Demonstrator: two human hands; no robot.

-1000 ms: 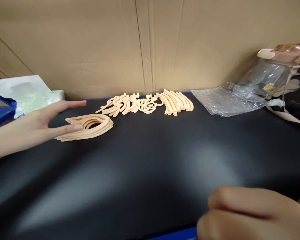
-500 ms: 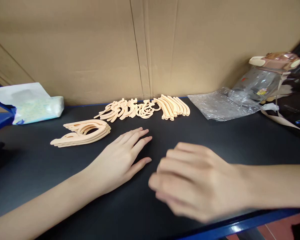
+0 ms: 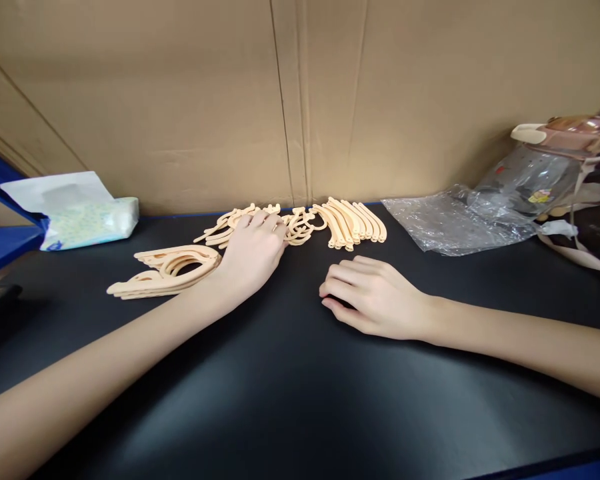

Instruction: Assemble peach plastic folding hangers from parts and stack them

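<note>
My left hand (image 3: 255,250) is over the pile of beige curved plastic pieces (image 3: 223,223) at the back of the table, palm down. Its fingers bend onto them and the fingertips are hidden, so a grip cannot be made out. Just left of that wrist lies a stack of beige folding hangers (image 3: 155,283). Ring-like hook pieces (image 3: 300,227) lie right of the hand, then a row of curved hanger arms (image 3: 357,223). My right hand (image 3: 373,297) rests on the black table (image 3: 300,400) in front of that row, fingers curled in, nothing visible in them.
A tissue pack (image 3: 90,223) stands at the back left. Clear plastic wrap (image 3: 455,223) lies at the back right, beside a transparent bottle (image 3: 535,177) with a strap. A cardboard wall (image 3: 180,100) closes off the back.
My left hand has moved forward from the open table onto the plastic pieces. My right hand, blurred and closer before, now lies farther forward and lower on the table.
</note>
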